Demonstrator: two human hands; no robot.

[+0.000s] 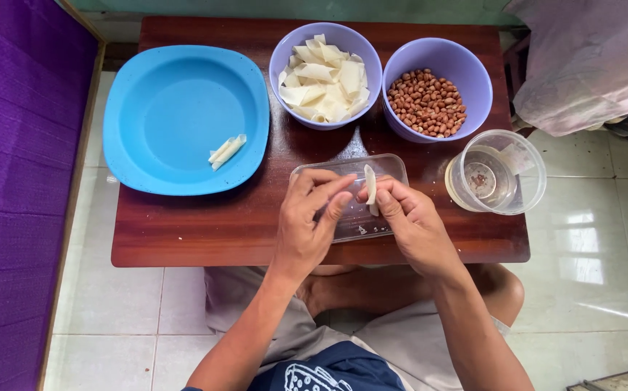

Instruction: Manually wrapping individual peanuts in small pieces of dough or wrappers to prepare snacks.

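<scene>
Head view, looking straight down on a low brown table.

Between both hands, just above a clear flat tray at the near-middle of the table: one small pale wrapper strip. Long axis nearly upright in the picture, running away from the body, slightly tilted. Pinched from the right side by the right hand, thumb and forefinger closed on its lower half. Left hand close beside it, fingers bent and touching or almost touching the strip from the left; not possible to tell whether gripping or only pressing. Right hand nearer, already holding.

Look of the strip: thin, cream-white, narrow, seemingly folded or rolled along its length; content inside not visible.

Farther off, behind the hands: a purple bowl full of similar pale wrapper pieces, and just beside it on the right a second purple bowl with brown peanuts. To the right of the tray, a clear round cup with a little liquid. Well apart on the left, a blue plate bearing one finished roll, lying diagonally.
</scene>
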